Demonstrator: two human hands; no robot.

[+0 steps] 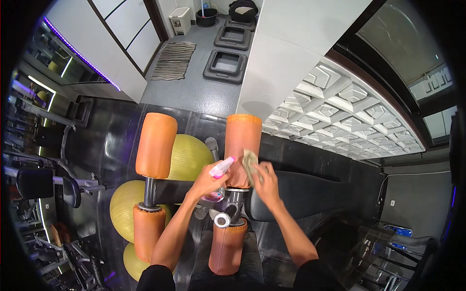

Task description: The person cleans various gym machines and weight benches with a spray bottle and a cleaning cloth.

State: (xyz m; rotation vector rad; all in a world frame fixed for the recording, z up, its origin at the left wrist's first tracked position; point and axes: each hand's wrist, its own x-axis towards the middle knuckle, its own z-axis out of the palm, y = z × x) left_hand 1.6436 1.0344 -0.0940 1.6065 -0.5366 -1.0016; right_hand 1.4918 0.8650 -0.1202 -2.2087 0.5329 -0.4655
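My left hand (208, 183) is wrapped round a spray bottle (222, 168) with a white and pink trigger head; pink liquid shows in its lower part. In my right hand (265, 183) is a crumpled, pale greenish cloth (250, 164), held against the side of an orange padded roller (242, 133). The spray nozzle points toward that same roller, close to the cloth. Below it, a second orange roller (227, 250) sits between my legs on the same metal frame. A black padded bench (301, 196) extends to the right of my right hand.
Two more orange rollers (158, 145) (149, 234) stand at left on a metal post. Yellow exercise balls (188, 162) lie behind them. Beyond are black step platforms (224, 67), a striped mat (174, 60) and a white bin (180, 22). Gym machines (48, 186) line the left side.
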